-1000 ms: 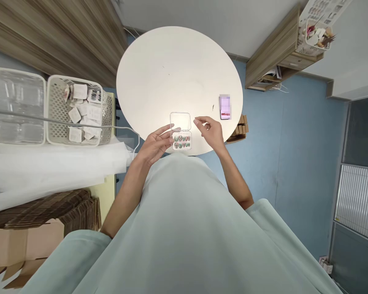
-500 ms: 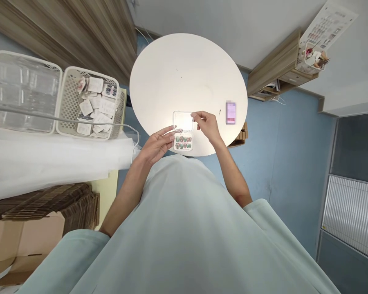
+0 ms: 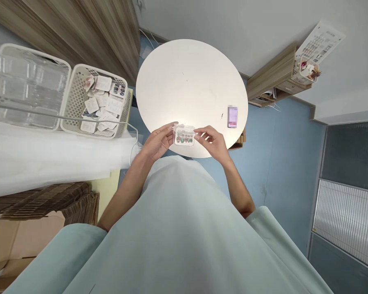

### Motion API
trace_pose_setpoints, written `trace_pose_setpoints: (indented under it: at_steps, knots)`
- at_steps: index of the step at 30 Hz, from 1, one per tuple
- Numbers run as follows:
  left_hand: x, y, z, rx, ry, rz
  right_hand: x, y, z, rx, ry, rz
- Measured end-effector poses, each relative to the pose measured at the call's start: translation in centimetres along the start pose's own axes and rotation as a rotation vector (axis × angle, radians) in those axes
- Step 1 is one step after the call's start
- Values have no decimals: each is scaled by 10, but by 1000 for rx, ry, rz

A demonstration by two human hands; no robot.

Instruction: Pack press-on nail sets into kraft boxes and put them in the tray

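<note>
A small clear plastic case (image 3: pixel 184 136) is held between my hands over the near edge of the round white table (image 3: pixel 190 90). Inside it sit rows of press-on nails (image 3: pixel 184 140) in green and reddish tones. Its transparent lid lies folded down low over them; whether it is latched I cannot tell. My left hand (image 3: pixel 160 141) grips the case's left side, fingers along the edge. At the right side, my right hand (image 3: pixel 213 142) has thumb and fingertips closed on the case's edge.
A phone (image 3: pixel 232 116) lies on the table at right. To the left, one white basket (image 3: pixel 125 110) holds several white cards, some with nails; another (image 3: pixel 66 87) holds clear plastic cases. A grey cable (image 3: pixel 49 115) crosses over both. Flattened cardboard (image 3: pixel 79 200) is stacked lower left.
The case's lid has swung from standing open at the far side to down over the nails. My right hand has moved down to the case's right edge.
</note>
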State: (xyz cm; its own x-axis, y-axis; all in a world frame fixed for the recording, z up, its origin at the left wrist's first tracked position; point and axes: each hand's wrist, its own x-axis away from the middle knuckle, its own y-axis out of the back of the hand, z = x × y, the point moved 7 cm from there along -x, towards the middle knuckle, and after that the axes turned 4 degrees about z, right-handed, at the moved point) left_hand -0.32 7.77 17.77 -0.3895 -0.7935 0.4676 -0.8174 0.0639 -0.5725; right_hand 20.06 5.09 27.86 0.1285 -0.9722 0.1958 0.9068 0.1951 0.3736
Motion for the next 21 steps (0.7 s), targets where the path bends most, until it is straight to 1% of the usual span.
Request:
trace_pose_setpoints:
  at_steps: [6,11,13,17,19,21]
  knots:
    - [1,-3,-1,-20,6,52,14,-14,-17,-25,-63,33]
    - [1,-5,-3,-45,3,63,16,-15,-30,-97,-132,-22]
    - [0,-5,-4,-51,-2,60,16,-17,-37,-159,-193,-34]
    - [1,-5,-4,-79,-11,44,17,-32,-49,-292,-373,36]
    - [2,-4,-4,-86,-18,38,16,-40,-52,-350,-411,61]
    - [2,-1,-4,-91,-28,33,14,-45,-54,-393,-413,71]
